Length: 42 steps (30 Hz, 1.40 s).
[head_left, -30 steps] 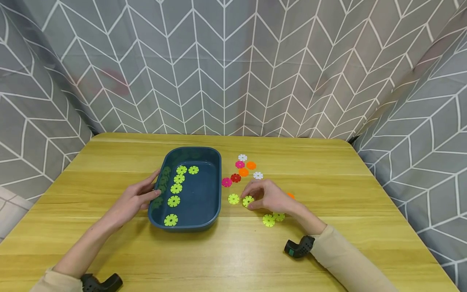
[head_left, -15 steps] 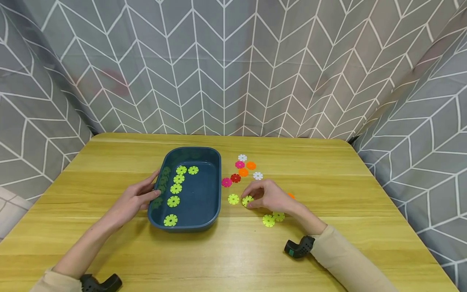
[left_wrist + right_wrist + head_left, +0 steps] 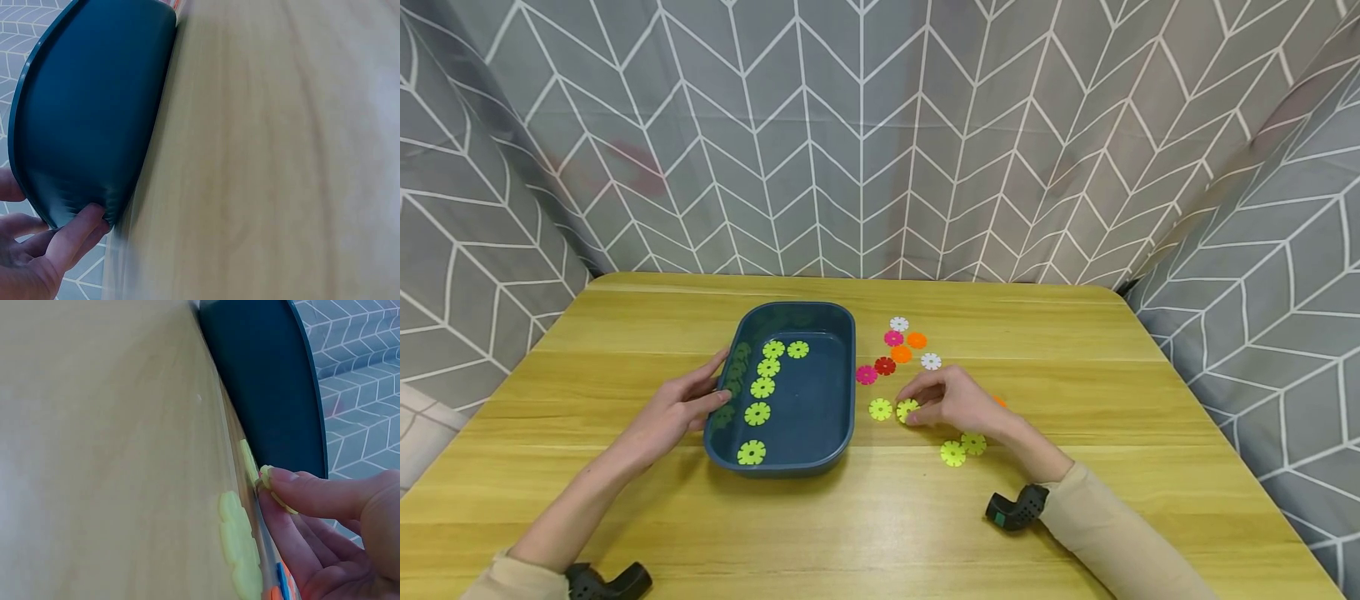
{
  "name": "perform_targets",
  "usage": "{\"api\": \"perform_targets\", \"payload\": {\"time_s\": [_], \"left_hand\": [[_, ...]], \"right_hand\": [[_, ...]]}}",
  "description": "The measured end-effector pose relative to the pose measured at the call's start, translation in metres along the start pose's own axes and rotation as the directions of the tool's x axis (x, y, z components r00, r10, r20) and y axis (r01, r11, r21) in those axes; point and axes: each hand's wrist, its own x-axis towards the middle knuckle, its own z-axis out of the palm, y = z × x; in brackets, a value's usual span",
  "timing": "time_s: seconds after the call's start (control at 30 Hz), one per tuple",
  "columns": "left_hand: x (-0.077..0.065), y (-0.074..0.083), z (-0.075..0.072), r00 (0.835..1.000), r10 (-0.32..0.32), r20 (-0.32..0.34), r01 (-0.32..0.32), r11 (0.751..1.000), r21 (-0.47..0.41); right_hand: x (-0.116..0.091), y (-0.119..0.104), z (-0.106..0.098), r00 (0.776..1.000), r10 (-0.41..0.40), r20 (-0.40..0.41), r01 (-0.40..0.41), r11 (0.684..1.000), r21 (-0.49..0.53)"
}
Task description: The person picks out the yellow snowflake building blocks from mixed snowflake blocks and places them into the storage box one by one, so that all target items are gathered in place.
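Observation:
My left hand [image 3: 683, 402] grips the left rim of a dark blue plastic tub [image 3: 805, 458], thumb over the edge and fingers against the outer wall [image 3: 94, 112]. Inside the tub, several yellow-green notched plastic discs [image 3: 762, 387] lie in a line along the left, with one more to the right at the far end. Right of the tub, my right hand [image 3: 958, 404] pinches a yellow-green disc [image 3: 906, 411] between thumb and fingers, tilted up close over the table. Another yellow-green disc [image 3: 880, 409] lies flat between that hand and the tub.
Beyond the right hand lie pink, red [image 3: 885, 367], orange [image 3: 917, 341] and white discs [image 3: 931, 362]. Two yellow-green discs [image 3: 953, 453] lie below the right wrist, and an orange disc [image 3: 1000, 402] is partly hidden behind it. A patterned curtain [image 3: 880, 167] surrounds the wooden table [image 3: 880, 533].
The disc in my right hand has shifted very slightly left as the fingers turn it a little. My left hand and the tub have stayed put.

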Motion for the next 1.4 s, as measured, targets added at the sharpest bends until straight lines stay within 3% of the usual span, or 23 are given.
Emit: {"api": "perform_targets", "payload": {"time_s": [0.33, 0.67, 1.4], "left_hand": [[0.000, 0.001, 0.000, 1.000, 0.005, 0.001, -0.005, 1.000, -0.019], [-0.001, 0.002, 0.000, 1.000, -0.008, -0.003, 0.008, 1.000, 0.026], [-0.001, 0.000, 0.000, 1.000, -0.001, -0.005, 0.001, 1.000, -0.005]], "right_hand": [[0.003, 0.001, -0.005, 0.998, 0.051, 0.034, -0.054, 0.995, 0.082], [0.007, -0.002, -0.011, 0.993, 0.092, 0.068, -0.100, 0.986, 0.136], [0.023, -0.017, -0.017, 0.992, 0.118, 0.045, -0.122, 0.988, 0.096]]}}
